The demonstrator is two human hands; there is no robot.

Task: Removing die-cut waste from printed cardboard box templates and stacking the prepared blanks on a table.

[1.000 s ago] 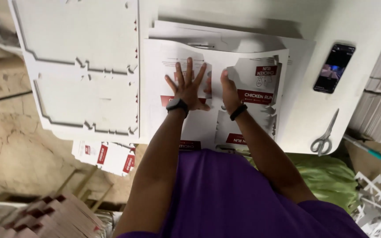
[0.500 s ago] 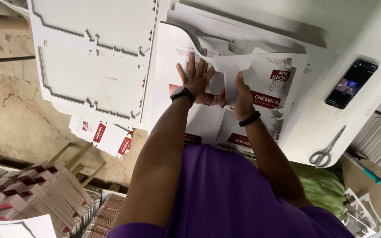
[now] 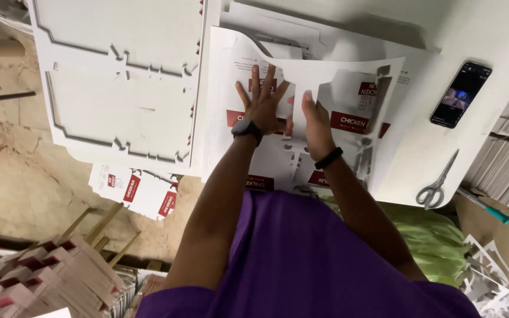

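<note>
A stack of flat white die-cut carton sheets with red printed panels lies on the white table. My left hand, with a dark watch at the wrist, presses flat on the top sheet, fingers spread. My right hand, with a black band at the wrist, grips a lifted white piece of card that curls up off the stack. Both hands are close together, near the middle of the stack.
A big stack of plain white die-cut sheets lies to the left. A phone with a lit screen and scissors rest on the table at right. Folded cartons pile up lower left; card scraps lower right.
My right hand has closed on a piece of the top sheet and raised it off the stack. My left hand stays pressed down. The view has shifted slightly.
</note>
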